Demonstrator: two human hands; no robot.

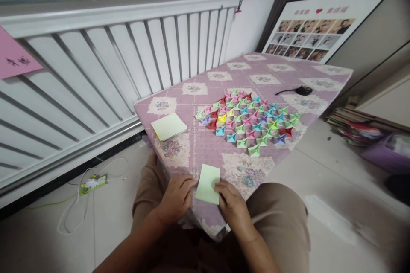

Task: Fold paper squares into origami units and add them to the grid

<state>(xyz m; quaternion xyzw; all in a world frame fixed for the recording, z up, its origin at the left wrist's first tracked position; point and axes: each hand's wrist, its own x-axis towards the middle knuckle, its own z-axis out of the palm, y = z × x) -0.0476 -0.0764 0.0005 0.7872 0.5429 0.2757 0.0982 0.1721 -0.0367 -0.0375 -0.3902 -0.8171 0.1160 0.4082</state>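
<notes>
A pale green sheet of paper (208, 184) lies near the table's front corner, between my two hands. My right hand (233, 204) grips its right edge, thumb and fingers pressed together on it. Beside the left edge is my left hand (178, 196), its fingers curled together; whether they pinch anything is too small to tell. Farther left on the table sits a stack of pale paper (169, 126). Rows of small folded paper pieces in green, pink, blue, red and yellow (245, 121) cover the middle of the table.
The table (195, 145) has a purple flowered cloth. A black object with a cord (303, 90) lies on its right part. Behind stand a white radiator (160, 51) and a photo board (307, 30). A power strip (93, 183) is on the floor at left.
</notes>
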